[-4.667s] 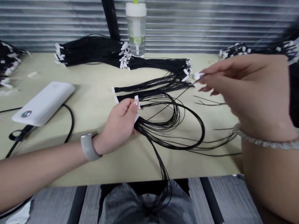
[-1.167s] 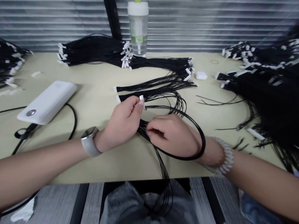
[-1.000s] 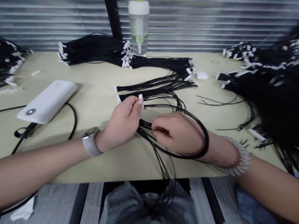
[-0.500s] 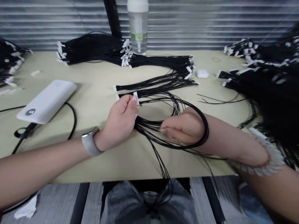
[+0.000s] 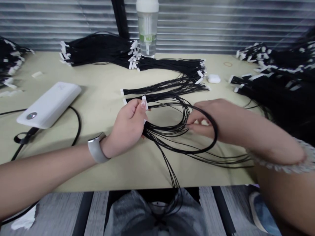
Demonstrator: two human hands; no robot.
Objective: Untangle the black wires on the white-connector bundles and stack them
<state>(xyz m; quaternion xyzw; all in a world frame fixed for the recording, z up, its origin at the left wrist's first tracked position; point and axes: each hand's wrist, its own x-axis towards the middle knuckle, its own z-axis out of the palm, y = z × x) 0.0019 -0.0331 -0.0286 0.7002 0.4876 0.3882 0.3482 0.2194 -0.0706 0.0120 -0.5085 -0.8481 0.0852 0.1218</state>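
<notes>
My left hand (image 5: 129, 126) is closed on a bunch of thin black wires (image 5: 172, 131), pinching their white connector ends (image 5: 144, 102) between thumb and fingers. The wires loop out to the right and trail down over the table's front edge. My right hand (image 5: 209, 119) reaches through the loop, with its fingers pinched on one or more of the wires near the loop's right side. Its outline is a little smeared by motion. Two short laid-out wire bunches (image 5: 162, 90) lie just behind my left hand.
A white power bank (image 5: 49, 105) with a black cable lies at the left. Big piles of black wires sit at the back (image 5: 98, 52), far left (image 5: 10, 62) and right (image 5: 283, 85). A clear bottle (image 5: 147, 29) stands at the back. A small white case (image 5: 213, 78) lies mid-right.
My right hand has moved from beside my left hand out to the right along the wires, drawing them through the loop. My left hand has kept its grip and barely moved.
</notes>
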